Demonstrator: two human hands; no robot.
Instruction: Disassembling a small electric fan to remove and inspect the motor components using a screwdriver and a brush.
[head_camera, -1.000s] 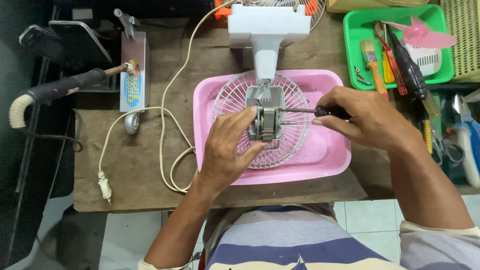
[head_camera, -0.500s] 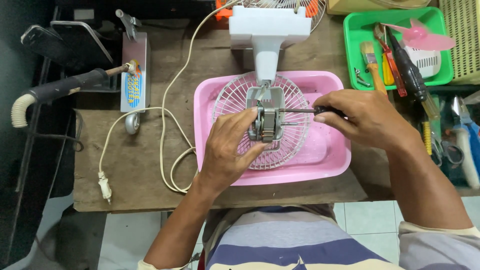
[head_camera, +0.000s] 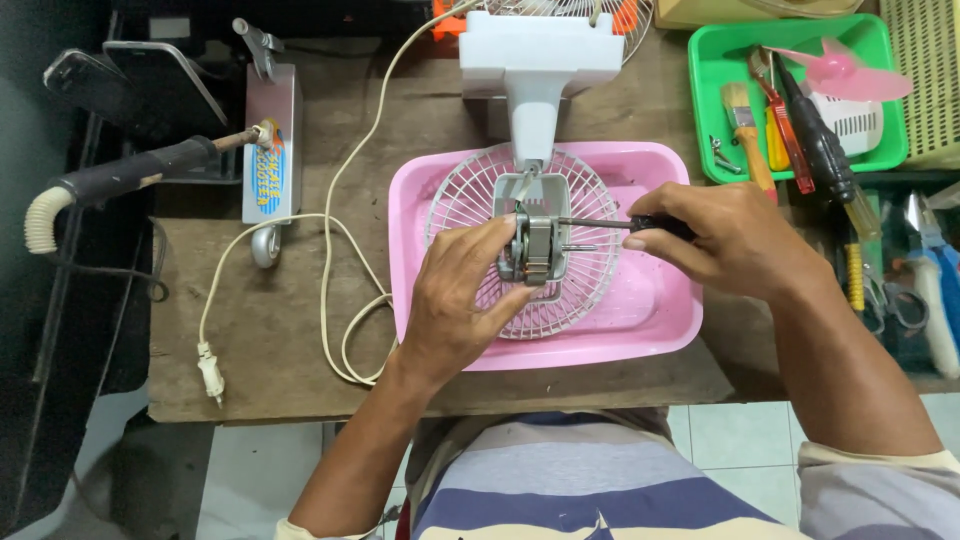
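Barely anything has shifted since the earlier frames: both hands sit in the same spots over the pink tray (head_camera: 660, 335), with maybe a tiny nudge of the screwdriver (head_camera: 620, 224) and that's it. Left hand (head_camera: 462, 300) is wrapped around the small fan motor (head_camera: 537, 252), fingers closed on its left side to steady it, and the motor sits on the middle of the white wire fan guard (head_camera: 520, 245), which lies flat in the tray with the fan's white stand (head_camera: 537, 75) poking out the far end onto the wooden table (head_camera: 280, 330). Right hand (head_camera: 725, 240) is closed around the dark handle of the screwdriver, shaft running level to the left with the tip at the top of the motor. My guess on handling: the motor is the dense, stiff bit, a metal lamination stack, so it's heavy for its size and fine to grab by the sides of the frame; I'd stay off the thin shaft sticking out to the right. The guard looks light, springy and easy to bend, so better held at the rim or centre plate. White power cord (head_camera: 335, 300) loops loosely off to the left, and a green tray (head_camera: 705, 120) of tools sits well apart on the right.
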